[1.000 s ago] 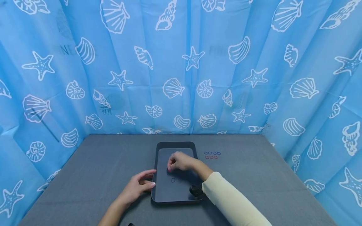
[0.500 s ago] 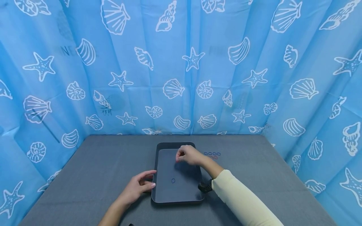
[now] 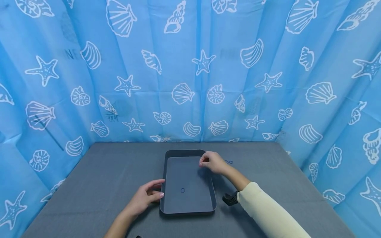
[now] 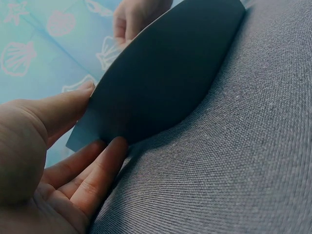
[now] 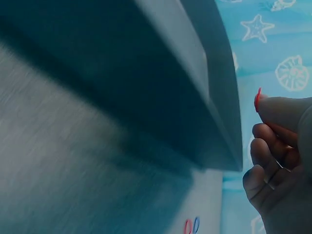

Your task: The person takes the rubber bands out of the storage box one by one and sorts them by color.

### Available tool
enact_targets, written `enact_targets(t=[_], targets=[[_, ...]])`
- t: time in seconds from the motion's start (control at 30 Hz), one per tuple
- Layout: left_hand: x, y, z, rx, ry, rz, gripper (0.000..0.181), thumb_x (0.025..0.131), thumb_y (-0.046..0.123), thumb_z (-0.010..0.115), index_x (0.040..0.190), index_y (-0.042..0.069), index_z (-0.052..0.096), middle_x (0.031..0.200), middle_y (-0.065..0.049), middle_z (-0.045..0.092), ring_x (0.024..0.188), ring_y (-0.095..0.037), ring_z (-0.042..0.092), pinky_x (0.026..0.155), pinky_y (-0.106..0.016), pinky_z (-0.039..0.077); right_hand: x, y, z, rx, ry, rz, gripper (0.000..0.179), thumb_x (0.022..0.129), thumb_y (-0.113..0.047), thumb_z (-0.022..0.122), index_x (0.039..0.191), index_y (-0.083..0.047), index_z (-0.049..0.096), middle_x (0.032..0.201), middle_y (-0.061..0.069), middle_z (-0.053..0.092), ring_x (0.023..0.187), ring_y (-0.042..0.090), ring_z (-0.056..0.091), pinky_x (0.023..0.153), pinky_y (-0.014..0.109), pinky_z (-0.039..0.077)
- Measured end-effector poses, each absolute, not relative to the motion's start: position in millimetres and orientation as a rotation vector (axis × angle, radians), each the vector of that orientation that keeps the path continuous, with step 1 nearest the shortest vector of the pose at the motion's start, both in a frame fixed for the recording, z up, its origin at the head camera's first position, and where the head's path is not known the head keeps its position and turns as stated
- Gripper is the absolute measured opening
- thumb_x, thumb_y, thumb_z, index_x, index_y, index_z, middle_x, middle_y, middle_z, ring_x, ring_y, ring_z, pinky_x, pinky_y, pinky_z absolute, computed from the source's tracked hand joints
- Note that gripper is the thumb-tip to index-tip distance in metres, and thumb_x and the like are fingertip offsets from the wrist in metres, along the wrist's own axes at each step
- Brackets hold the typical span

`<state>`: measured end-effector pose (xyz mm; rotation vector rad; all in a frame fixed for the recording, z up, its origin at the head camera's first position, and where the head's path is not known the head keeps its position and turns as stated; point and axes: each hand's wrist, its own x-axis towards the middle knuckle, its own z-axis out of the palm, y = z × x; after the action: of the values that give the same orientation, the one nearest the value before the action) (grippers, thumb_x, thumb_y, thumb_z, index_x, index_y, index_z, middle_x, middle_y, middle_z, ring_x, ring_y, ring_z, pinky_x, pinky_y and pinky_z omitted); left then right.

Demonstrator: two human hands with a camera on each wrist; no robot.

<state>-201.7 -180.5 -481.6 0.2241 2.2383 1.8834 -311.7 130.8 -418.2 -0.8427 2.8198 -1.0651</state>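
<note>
One red band (image 5: 257,99) pinched, right hand (image 3: 212,162) has moved past tray (image 3: 190,208) rim.

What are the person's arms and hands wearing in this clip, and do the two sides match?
They do not match. The right arm wears a long cream sleeve, with a black strapped device at the wrist beside its cuff. The left arm is bare to the frame edge. Both the left hand and right hand are bare, with no gloves.
</note>
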Motion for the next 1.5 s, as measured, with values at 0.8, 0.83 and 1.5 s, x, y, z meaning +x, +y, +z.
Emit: enact_targets(t=[0.8, 0.83, 1.5], targets=[[-200, -178, -480, 0.192, 2.242, 1.882, 0.052, 0.091, 0.018, 0.070, 0.138, 0.007, 0.052, 0.133, -0.023, 0.052, 0.099, -0.026, 0.064, 0.082, -0.040, 0.056, -295, 199, -457, -0.535, 2.921, -1.266, 0.010, 0.088, -0.001, 0.068, 0.079, -0.005, 0.066, 0.082, 0.002, 0.057, 0.073, 0.015, 0.051, 0.065, 0.030, 0.046], [-200, -178, -480, 0.194, 2.238, 1.884, 0.052, 0.091, 0.018, 0.070, 0.139, 0.007, 0.052, 0.133, -0.024, 0.051, 0.099, -0.026, 0.064, 0.082, -0.040, 0.056, -294, 202, -459, -0.528, 2.923, -1.267, 0.010, 0.088, -0.001, 0.068, 0.079, -0.005, 0.066, 0.081, 0.002, 0.056, 0.072, 0.015, 0.051, 0.064, 0.030, 0.045], [-199, -178, -478, 0.178, 2.252, 1.864, 0.055, 0.090, 0.020, 0.071, 0.140, 0.008, 0.051, 0.132, -0.022, 0.052, 0.100, -0.026, 0.064, 0.082, -0.040, 0.055, -296, 233, -465, -0.296, 3.035, -1.163, 0.010, 0.086, -0.003, 0.071, 0.077, -0.006, 0.066, 0.072, 0.000, 0.060, 0.060, 0.013, 0.052, 0.053, 0.028, 0.045]])
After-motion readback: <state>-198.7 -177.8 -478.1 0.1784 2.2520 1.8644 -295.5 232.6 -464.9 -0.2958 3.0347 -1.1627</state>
